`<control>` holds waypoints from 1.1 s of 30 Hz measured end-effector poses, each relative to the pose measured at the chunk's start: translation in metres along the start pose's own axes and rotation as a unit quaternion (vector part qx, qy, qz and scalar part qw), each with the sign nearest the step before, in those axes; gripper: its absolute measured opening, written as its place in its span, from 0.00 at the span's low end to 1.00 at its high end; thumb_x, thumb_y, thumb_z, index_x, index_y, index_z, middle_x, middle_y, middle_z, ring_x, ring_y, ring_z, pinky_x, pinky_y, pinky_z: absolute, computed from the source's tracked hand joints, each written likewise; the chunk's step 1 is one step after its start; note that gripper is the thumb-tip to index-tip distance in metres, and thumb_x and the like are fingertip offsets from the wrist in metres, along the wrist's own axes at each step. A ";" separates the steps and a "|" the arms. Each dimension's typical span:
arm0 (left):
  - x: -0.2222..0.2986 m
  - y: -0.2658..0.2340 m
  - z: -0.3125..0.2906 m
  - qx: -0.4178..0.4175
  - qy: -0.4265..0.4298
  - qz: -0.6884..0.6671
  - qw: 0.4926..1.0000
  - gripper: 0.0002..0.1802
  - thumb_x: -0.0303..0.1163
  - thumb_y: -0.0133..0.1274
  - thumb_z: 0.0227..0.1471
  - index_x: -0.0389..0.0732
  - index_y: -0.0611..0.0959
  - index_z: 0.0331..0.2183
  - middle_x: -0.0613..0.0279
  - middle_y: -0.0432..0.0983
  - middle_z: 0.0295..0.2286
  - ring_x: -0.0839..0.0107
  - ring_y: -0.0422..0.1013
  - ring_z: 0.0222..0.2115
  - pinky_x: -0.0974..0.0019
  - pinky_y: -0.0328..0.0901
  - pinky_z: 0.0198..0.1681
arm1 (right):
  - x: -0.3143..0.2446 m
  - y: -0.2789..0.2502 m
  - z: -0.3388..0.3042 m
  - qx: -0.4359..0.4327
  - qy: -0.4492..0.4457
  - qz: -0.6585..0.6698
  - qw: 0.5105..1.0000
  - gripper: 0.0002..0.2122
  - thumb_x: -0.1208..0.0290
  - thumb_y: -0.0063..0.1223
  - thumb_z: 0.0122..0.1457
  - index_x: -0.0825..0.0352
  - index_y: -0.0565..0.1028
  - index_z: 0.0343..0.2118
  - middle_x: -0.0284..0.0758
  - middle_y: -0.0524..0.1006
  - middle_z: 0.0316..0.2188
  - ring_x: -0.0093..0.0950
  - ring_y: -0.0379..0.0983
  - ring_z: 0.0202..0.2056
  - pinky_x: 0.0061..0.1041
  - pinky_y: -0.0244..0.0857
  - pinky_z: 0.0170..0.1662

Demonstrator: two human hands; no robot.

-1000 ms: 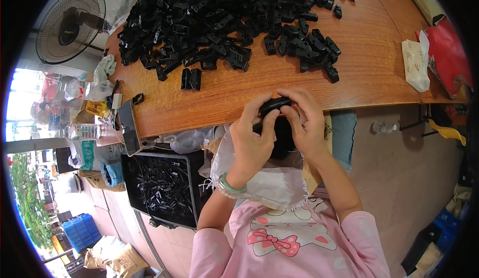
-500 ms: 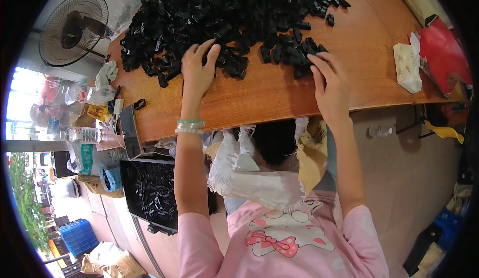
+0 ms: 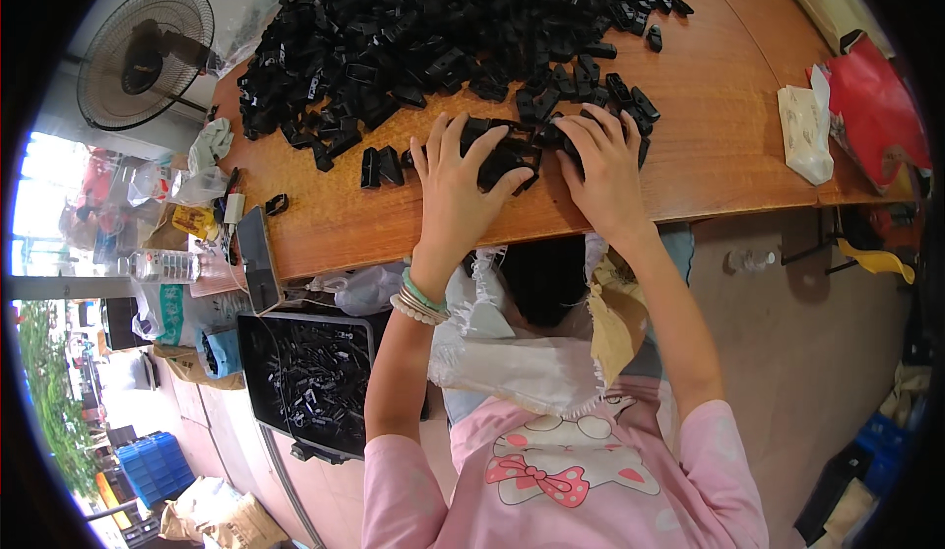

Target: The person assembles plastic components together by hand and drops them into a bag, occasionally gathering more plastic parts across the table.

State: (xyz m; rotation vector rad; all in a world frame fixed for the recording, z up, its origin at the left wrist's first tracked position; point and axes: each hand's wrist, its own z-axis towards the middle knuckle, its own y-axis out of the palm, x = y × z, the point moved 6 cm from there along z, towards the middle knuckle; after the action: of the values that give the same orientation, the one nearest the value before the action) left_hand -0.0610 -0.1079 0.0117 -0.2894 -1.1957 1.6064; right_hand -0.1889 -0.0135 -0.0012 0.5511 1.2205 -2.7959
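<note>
A large heap of small black plastic parts covers the far side of a brown wooden table. At the table's near edge, my left hand curls its fingers and thumb round a cluster of black plastic parts. My right hand cups more of these parts, fingers bent over them, right beside the left. The parts lie on the table between the two hands; those under my palms are hidden. Two loose parts lie left of my left hand.
A black bin of small black pieces stands below the table at left. The table carries a tissue pack and a red bag at right. A phone-like slab leans at its left edge, near a fan.
My left hand has moved right and nearer, drawing black parts away from the heap. My right hand has come left and nearer, so both hands now sit close together round the parts.
</note>
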 end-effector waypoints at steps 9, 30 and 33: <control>0.020 0.000 0.009 0.009 0.118 -0.025 0.993 0.12 0.19 0.51 0.40 0.36 0.78 0.33 0.53 0.71 0.39 0.54 0.64 0.46 0.52 0.56 0.52 | -0.001 -0.003 0.003 0.029 -0.014 -0.012 0.999 0.14 0.78 0.57 0.44 0.63 0.72 0.36 0.29 0.72 0.39 0.32 0.62 0.51 0.54 0.39 0.58; 0.032 0.003 -0.049 -0.121 -0.314 -0.589 0.734 0.15 0.17 0.50 0.49 0.23 0.73 0.42 0.51 0.76 0.32 0.65 0.77 0.31 0.73 0.73 0.32 | -0.016 -0.033 -0.026 -0.061 0.223 0.542 0.808 0.10 0.79 0.55 0.51 0.73 0.75 0.38 0.33 0.70 0.33 0.21 0.69 0.34 0.19 0.65 0.36; 0.037 -0.002 -0.049 -0.129 -0.294 -0.592 0.739 0.16 0.19 0.52 0.49 0.23 0.73 0.42 0.51 0.76 0.32 0.65 0.77 0.30 0.72 0.73 0.32 | -0.021 -0.026 -0.035 -0.077 0.200 0.551 0.806 0.10 0.80 0.55 0.51 0.72 0.76 0.37 0.33 0.70 0.33 0.22 0.68 0.36 0.19 0.65 0.37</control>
State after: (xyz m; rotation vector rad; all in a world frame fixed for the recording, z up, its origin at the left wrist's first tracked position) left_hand -0.0409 -0.0508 0.0043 0.7707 -1.5702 0.3547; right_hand -0.1634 0.0280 0.0022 1.3339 0.7244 -1.6083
